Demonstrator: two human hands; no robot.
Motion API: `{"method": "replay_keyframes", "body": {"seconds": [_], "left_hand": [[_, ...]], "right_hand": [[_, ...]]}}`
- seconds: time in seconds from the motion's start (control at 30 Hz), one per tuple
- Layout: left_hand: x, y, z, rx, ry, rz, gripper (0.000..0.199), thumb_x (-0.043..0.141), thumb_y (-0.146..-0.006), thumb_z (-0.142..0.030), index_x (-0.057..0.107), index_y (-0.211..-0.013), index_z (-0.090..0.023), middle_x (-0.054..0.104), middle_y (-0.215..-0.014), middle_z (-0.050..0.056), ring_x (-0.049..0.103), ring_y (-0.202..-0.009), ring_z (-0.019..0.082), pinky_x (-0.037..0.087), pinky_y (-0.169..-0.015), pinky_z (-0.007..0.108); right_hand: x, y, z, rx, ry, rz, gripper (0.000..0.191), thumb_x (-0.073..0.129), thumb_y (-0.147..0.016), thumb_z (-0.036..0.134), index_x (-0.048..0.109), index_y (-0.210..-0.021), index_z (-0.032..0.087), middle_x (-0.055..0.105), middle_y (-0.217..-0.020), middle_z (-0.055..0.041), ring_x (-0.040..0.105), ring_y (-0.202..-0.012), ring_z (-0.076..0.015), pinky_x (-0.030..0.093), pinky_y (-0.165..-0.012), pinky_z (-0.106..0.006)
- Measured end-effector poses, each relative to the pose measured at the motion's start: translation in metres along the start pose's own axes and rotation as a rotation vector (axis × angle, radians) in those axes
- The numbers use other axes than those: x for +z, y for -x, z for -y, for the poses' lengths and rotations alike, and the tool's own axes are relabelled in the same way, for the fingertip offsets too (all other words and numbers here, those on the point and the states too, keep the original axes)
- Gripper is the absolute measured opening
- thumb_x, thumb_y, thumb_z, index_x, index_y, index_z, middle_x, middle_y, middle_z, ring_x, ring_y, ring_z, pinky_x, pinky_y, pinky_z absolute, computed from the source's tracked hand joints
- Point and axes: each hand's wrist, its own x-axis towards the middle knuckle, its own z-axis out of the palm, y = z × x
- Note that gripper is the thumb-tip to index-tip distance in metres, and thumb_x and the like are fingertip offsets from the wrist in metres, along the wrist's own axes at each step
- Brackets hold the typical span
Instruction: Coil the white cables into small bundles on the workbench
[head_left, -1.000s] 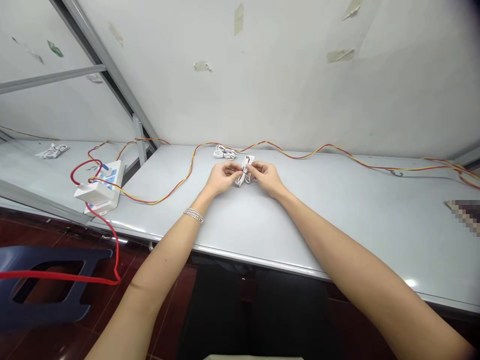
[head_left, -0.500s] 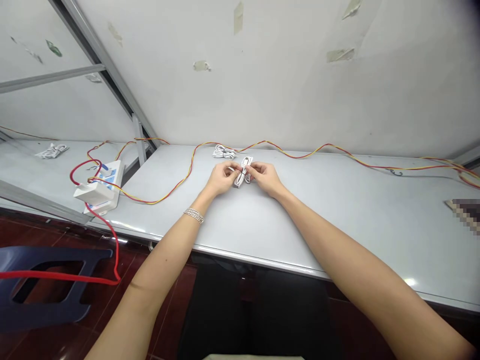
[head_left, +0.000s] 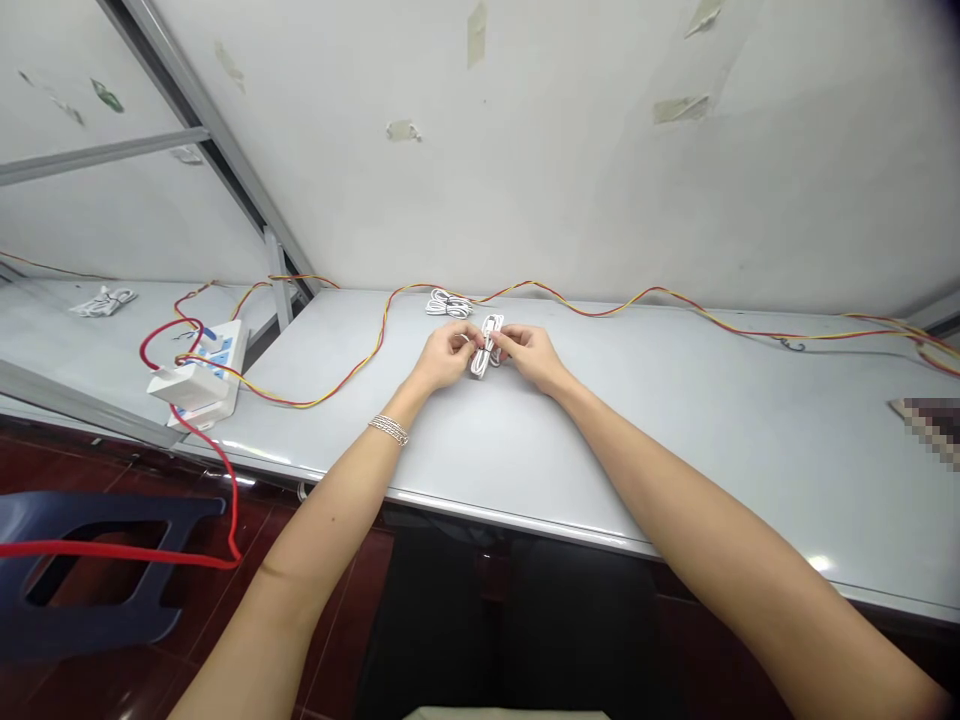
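A coiled white cable [head_left: 481,361] with a dark tie round its middle is held between my two hands above the grey tabletop [head_left: 510,450]. My left hand [head_left: 448,356] pinches its left side with thumb and fingers. From the right, my right hand [head_left: 529,356] grips the same bundle near the tie. A second coiled white cable [head_left: 449,304], also tied with something dark, lies just behind my left hand and is touched by neither hand.
A red and yellow twisted wire [head_left: 360,365] runs along the table's back. At the left are a white power strip [head_left: 225,372] with a plug and red cord, another white cable bundle [head_left: 105,302] and a blue stool [head_left: 97,620]. A blurred object [head_left: 934,425] lies far right.
The held cable bundle has turned slightly between my fingers. Both hands stay in nearly the same place.
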Motion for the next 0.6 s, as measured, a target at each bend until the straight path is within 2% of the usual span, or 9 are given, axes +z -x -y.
{"method": "replay_keyframes", "body": {"seconds": [0.17,0.27,0.47,0.6], "left_hand": [[-0.003,0.001,-0.003,-0.037,-0.039,-0.078,0.01,0.064,-0.079,-0.019,0.062,-0.088,-0.016,0.065,-0.087,0.004,0.058,-0.057,0.009,0.044,-0.055,0.024],[-0.004,0.002,-0.003,-0.075,-0.098,-0.121,0.013,0.069,-0.077,-0.024,0.058,-0.078,-0.017,0.062,-0.074,0.001,0.055,-0.052,0.009,0.04,-0.051,0.023],[-0.002,0.005,-0.009,-0.097,-0.263,-0.053,0.041,0.064,-0.086,-0.046,0.058,-0.058,-0.017,0.057,-0.052,0.002,0.048,-0.051,0.012,0.037,-0.05,0.026],[-0.002,0.006,-0.014,-0.14,-0.273,-0.033,0.046,0.063,-0.087,-0.048,0.056,-0.054,-0.018,0.053,-0.048,0.001,0.045,-0.049,0.011,0.034,-0.05,0.028]], "right_hand": [[0.001,0.0,0.002,0.011,0.001,-0.033,0.04,0.075,-0.073,0.058,0.067,-0.07,0.019,0.067,-0.071,-0.0043,0.056,-0.063,-0.0152,0.048,-0.064,-0.03],[0.001,0.001,0.002,0.017,-0.021,-0.036,0.038,0.076,-0.073,0.055,0.068,-0.072,0.018,0.069,-0.074,-0.0051,0.057,-0.064,-0.0153,0.048,-0.064,-0.03],[0.002,0.004,0.006,-0.008,-0.058,-0.031,0.037,0.077,-0.073,0.053,0.068,-0.079,0.017,0.068,-0.078,-0.0049,0.057,-0.066,-0.0144,0.048,-0.066,-0.031],[0.003,0.005,0.008,-0.007,-0.083,-0.022,0.041,0.08,-0.069,0.055,0.068,-0.083,0.019,0.068,-0.079,-0.0046,0.057,-0.067,-0.0148,0.049,-0.065,-0.031]]}}
